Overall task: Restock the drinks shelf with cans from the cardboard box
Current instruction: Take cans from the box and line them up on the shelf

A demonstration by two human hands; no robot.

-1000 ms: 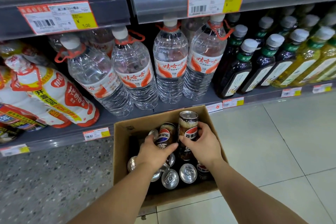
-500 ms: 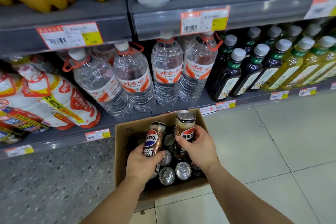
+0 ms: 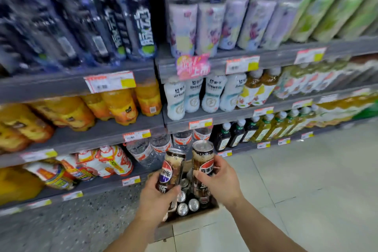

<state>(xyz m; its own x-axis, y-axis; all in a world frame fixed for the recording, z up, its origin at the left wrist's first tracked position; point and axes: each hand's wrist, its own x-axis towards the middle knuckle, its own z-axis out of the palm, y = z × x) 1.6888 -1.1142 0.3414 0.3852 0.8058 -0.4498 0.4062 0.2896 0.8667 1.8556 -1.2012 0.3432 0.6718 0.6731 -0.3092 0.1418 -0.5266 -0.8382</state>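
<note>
two bare hands are holding one can each above a cardboard box (image 3: 206, 211) that is sitting on the pale tiled floor (image 3: 306, 186) in front of a drinks shelf (image 3: 98, 135). the left hand (image 3: 156, 199) is wrapping around the lower half of the left can (image 3: 170, 170), which is tilting with its top leaning away and to the right. the right hand (image 3: 222, 181) is gripping the right can (image 3: 203, 161) from its right side, thumb lying across the front near the logo; this can is standing nearly upright, its silver lid facing the camera. the two cans are being held just beside each other, apart by a narrow gap, both showing a dark body with a red, white and blue round logo. more cans (image 3: 188, 206) are standing inside the box below the hands, their silver tops facing up. behind the held cans, large water bottles (image 3: 161, 145) are standing on the bottom shelf, with dark bottles (image 3: 231, 137) to their right. orange drink bottles (image 3: 120, 106) are filling the shelf above on the left, and white bottles (image 3: 194, 96) are lining the shelf to their right. yellow-and-white price tags (image 3: 110, 81) are running along the shelf edges. the upper rows are showing too blurred for their labels to be read.
</note>
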